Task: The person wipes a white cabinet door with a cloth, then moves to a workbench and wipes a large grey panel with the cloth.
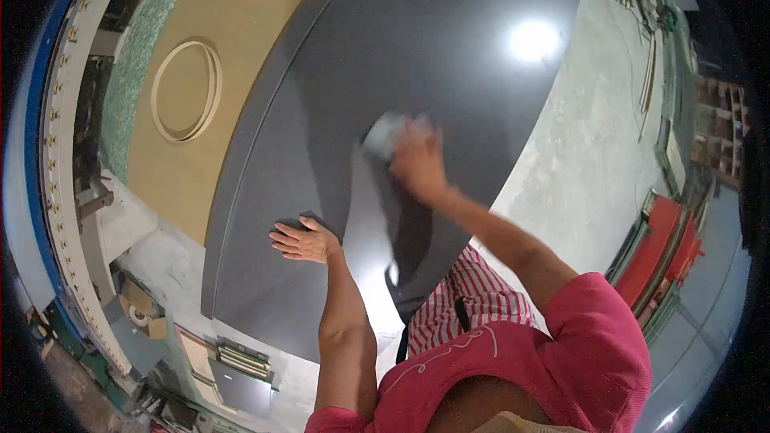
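Observation:
A large dark grey panel [321, 112] lies in front of me, with a narrow raised strip or groove along its left side. My left hand [305, 241] rests flat on the panel's lower left part, fingers spread, holding nothing. Near the panel's middle, my right hand [418, 157] is closed on a pale, light-blue cloth-like item [384, 135]. Motion blurs both that hand and the item, so the item's exact shape is unclear. It appears to be against the panel's surface.
Left of the panel is a tan board [233, 32] bearing a pale ring [218, 88]. Red pieces [654, 248] stand at the right. An open cardboard box [143, 310] is at lower left, near a long curved white beam [60, 152].

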{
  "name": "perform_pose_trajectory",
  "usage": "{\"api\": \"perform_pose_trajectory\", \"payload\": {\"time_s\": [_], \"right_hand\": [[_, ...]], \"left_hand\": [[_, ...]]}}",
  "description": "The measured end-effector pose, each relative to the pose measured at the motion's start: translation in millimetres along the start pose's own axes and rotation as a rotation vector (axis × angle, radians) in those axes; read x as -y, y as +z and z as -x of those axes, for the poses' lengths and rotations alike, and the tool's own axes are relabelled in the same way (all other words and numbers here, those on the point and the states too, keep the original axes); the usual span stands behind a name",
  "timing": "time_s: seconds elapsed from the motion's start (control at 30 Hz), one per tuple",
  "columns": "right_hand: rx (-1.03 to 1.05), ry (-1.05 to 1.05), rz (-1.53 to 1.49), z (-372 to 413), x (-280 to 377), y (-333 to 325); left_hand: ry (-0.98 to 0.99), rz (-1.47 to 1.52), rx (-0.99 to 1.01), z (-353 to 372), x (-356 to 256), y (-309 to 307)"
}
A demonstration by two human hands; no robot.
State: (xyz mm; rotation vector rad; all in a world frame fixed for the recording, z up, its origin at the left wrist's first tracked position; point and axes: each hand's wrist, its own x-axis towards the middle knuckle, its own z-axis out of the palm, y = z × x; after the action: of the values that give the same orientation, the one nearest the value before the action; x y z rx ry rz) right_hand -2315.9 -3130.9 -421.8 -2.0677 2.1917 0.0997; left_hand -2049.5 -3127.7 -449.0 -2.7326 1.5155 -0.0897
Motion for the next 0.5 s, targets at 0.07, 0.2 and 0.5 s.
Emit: {"api": "perform_pose_trajectory", "payload": {"time_s": [0.07,0.2,0.5], "right_hand": [[0.078,-0.405,0.039,72.8,56.0,11.5],[0.034,-0.799,-0.404,137.1,44.9,26.1],[-0.272,0.718,-0.008,-20.0,-254.6,10.9]], "left_hand": [[0.011,-0.022,-0.018,-1.2,-0.4,3.6],[0.019,-0.006,-0.034,0.2,3.7,8.6],[-0.021,-0.016,-0.011,1.8,-1.9,3.3]]}}
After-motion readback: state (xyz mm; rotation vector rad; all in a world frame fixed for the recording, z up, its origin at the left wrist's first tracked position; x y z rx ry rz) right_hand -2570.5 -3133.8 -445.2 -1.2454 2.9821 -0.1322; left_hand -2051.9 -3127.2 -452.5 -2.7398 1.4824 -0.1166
